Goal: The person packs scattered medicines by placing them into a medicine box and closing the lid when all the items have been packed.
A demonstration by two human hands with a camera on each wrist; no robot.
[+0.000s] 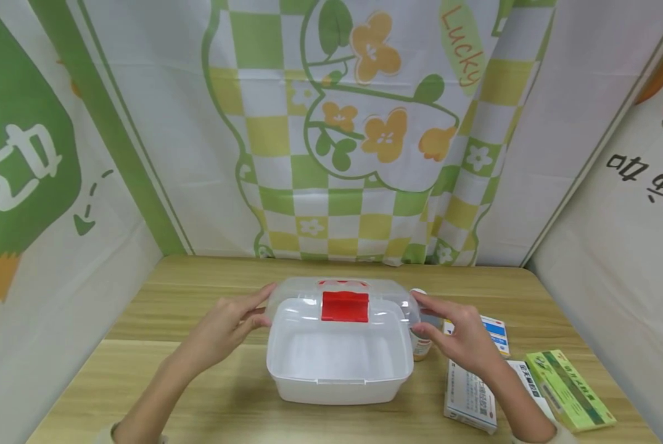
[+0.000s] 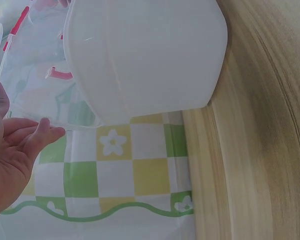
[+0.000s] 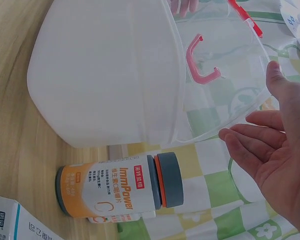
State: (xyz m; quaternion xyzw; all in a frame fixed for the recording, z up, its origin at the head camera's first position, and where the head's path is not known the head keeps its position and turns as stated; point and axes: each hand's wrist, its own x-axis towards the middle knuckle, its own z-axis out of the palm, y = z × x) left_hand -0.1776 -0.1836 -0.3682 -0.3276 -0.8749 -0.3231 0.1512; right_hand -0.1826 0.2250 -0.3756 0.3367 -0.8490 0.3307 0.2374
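Note:
A white plastic storage box [image 1: 337,390] stands on the table with its inside showing and nothing in it. Its clear lid [image 1: 295,296] is tilted up at the back, with a red latch [image 1: 345,306] on its edge. My left hand [image 1: 228,327] holds the lid's left end between thumb and fingers. At the other end, my right hand [image 1: 461,333] holds the lid the same way. Through the clear plastic shows a red handle [image 3: 194,62] in the right wrist view. Beside the box, near the right hand, stands a pill bottle [image 3: 107,190] with an orange and white label.
Several medicine boxes lie at the right: a grey-white box [image 1: 469,398], a white box [image 1: 533,388] partly under the right forearm, a green box [image 1: 571,390] and a blue-and-white box [image 1: 496,335]. A patterned curtain [image 1: 364,216] hangs behind the wooden table [image 1: 198,290].

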